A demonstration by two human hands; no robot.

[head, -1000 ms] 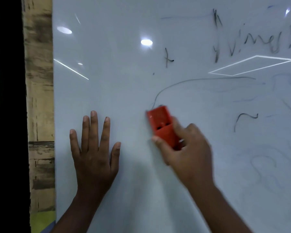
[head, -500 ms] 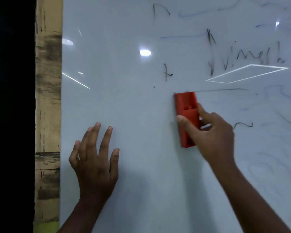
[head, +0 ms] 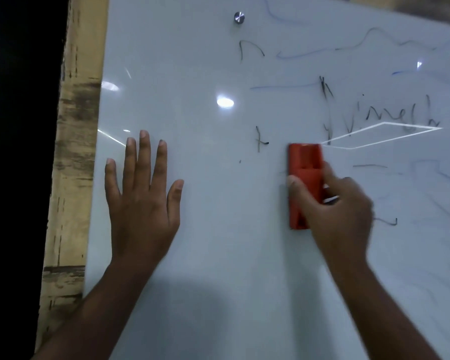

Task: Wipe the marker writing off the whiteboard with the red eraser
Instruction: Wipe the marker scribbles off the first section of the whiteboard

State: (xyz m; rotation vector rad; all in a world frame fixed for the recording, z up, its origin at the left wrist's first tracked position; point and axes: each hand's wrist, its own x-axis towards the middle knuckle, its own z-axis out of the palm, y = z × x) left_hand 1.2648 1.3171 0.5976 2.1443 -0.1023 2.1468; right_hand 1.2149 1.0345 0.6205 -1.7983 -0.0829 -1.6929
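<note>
Flattened again, your left hand (head: 143, 201) lay open on the whiteboard (head: 218, 255), left of the red eraser (head: 305, 178). Your right hand (head: 340, 211) gripped it, climbing toward the remaining writing (head: 400, 118) (plenty left).

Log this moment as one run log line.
left hand flat on whiteboard | right hand grips red eraser on board | marker writing remains

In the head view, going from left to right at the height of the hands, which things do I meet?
Yellowish worn wooden strip → flat left hand → small black cross-shaped marker mark → red plastic eraser → right hand → short black marker squiggle.
</note>
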